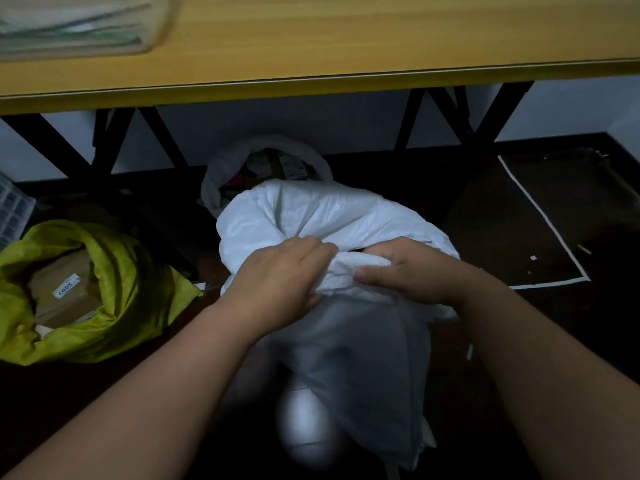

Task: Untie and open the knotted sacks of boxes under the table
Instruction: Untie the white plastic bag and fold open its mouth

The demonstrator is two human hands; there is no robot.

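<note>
Forearms, two, bare, entering from 7 and 5 o'clock and converging on the centre of the view.

Blurred pale patch at 6 o'clock, low between the forearms; cannot tell what it is.

White sack (332, 216), plastic, standing on the dark floor (485, 237) at the centre, in front of the worktop. Its neck is gathered into a bunched twist (349, 268) just below centre; the lower body falls in shadow toward 6 o'clock.

Left hand (280, 275), knuckles up, fingers curled and closed round the gathered plastic at the 9 o'clock side of the twist.

Right hand (405, 271), at the 3 o'clock side of the twist, fingers curled over the plastic and thumb pressed along its near edge, pinching it. A small dark gap shows between the two hands at the top of the twist.

Yellow-green sack (114, 271), at 9 o'clock on the floor, mouth open, well apart from the white one. Brown box (62, 285) inside, bearing a white label with printed digits.

White tape outline (540, 216) on the floor at 3 o'clock.

Second white sack (214, 174), just behind the first toward 12 o'clock, mouth open, mixed contents visible but too dim to identify.

Black table legs (104, 143), crossed braces, at 10 and 2 o'clock.

Worktop (346, 39), yellow wood, across 12 o'clock; blurred stack of packets (76, 26) at 11 o'clock on it.
</note>
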